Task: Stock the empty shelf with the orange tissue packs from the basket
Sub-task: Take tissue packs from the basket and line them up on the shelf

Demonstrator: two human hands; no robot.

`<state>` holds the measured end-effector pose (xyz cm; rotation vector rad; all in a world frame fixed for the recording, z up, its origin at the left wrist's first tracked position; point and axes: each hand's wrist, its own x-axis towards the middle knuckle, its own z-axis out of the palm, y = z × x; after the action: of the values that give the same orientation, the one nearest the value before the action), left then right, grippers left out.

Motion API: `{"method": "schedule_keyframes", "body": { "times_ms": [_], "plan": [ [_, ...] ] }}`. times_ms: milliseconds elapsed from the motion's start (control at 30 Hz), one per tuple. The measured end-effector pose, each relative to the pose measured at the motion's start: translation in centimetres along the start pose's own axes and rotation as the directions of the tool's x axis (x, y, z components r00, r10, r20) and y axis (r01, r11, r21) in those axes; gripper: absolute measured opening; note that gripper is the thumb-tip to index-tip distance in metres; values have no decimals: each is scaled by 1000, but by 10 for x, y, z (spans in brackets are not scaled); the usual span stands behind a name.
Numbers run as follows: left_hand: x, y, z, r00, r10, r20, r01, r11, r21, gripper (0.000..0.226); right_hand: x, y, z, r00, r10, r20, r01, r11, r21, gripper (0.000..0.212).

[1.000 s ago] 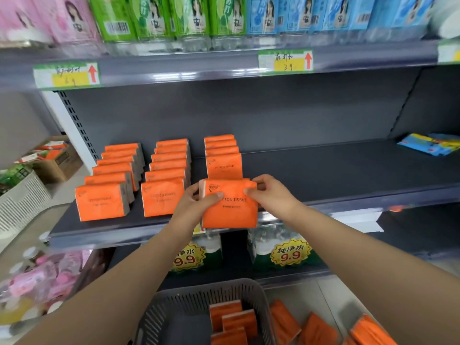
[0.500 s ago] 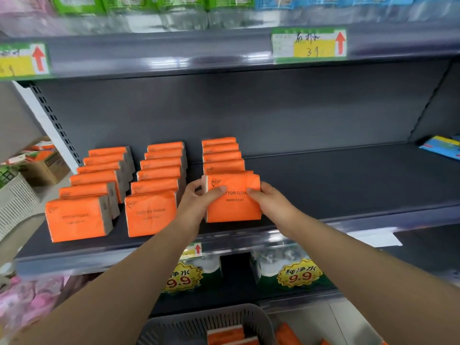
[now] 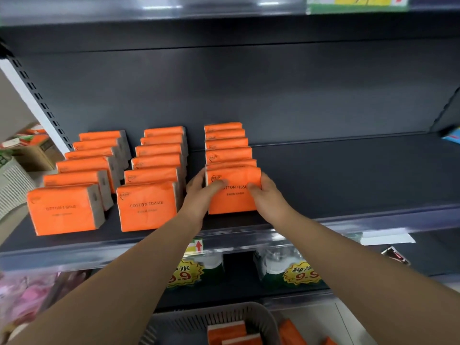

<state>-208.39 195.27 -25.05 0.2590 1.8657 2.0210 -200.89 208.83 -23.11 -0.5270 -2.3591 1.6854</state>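
Observation:
Three rows of orange tissue packs stand upright on the dark shelf (image 3: 348, 175): a left row (image 3: 66, 210), a middle row (image 3: 146, 206) and a right row (image 3: 227, 145). At the front of the right row stands one more orange tissue pack (image 3: 234, 197), resting on the shelf against the packs behind. My left hand (image 3: 201, 192) grips its left edge and my right hand (image 3: 266, 195) grips its right edge, thumbs on its face. Below, a grey basket (image 3: 199, 317) holds more orange packs (image 3: 226, 331).
The shelf's right half stretches bare to a blue item (image 3: 451, 136) at the far right. Green water packs with yellow 9.9 stickers (image 3: 302, 272) sit on the shelf below. More orange packs (image 3: 291, 332) lie right of the basket. A cardboard box (image 3: 34, 150) stands at left.
Both hands have carried the pack up from in front of the shelf edge and set it down at the front of the right row. The view has moved closer.

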Motion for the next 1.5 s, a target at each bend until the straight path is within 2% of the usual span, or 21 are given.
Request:
{"method": "schedule_keyframes", "body": {
  "times_ms": [200, 467, 800, 967, 1000, 1100, 1167, 1300, 1433, 1500],
  "plan": [
    [3, -4, 1, 999, 10, 32, -10, 1000, 18, 38, 2, 4, 2, 1000, -10, -16, 10, 1000, 3, 33],
    [5, -10, 3, 1000, -20, 23, 19, 999, 30, 36, 5, 7, 3, 999, 43, 7, -43, 999, 17, 38],
    [3, -1, 4, 997, -55, 50, 51, 996, 75, 46, 8, 13, 3, 999, 39, 36, -41, 997, 61, 38],
    [0, 4, 5, 998, -62, 18, 59, 991, 124, 43, 6, 12, -2, 999, 38, 35, -40, 997, 65, 29],
    [-1, 5, 5, 999, -48, 6, 47, 989, 141, 42, 5, 10, -3, 999, 29, 37, -31, 998, 55, 32],
    [-1, 8, 5, 999, -24, -31, 30, 979, 203, 45, 2, 4, -6, 999, 31, 44, -32, 999, 11, 59],
    [-4, 14, 6, 998, 9, -55, 6, 962, 272, 27, 0, 0, -9, 999, 11, 35, -11, 1000, -17, 62],
    [-11, 30, 13, 994, 91, -67, -57, 918, 393, 42, -7, -11, -14, 999, -48, 25, 50, 996, -80, 62],
    [-23, 49, 14, 974, 220, -56, -147, 797, 586, 21, -17, -24, -18, 991, -129, 20, 131, 973, -189, 62],
    [-32, 57, 14, 958, 286, -8, -199, 688, 698, 46, -23, -30, -20, 983, -183, -6, 171, 927, -334, 62]
  ]
}}
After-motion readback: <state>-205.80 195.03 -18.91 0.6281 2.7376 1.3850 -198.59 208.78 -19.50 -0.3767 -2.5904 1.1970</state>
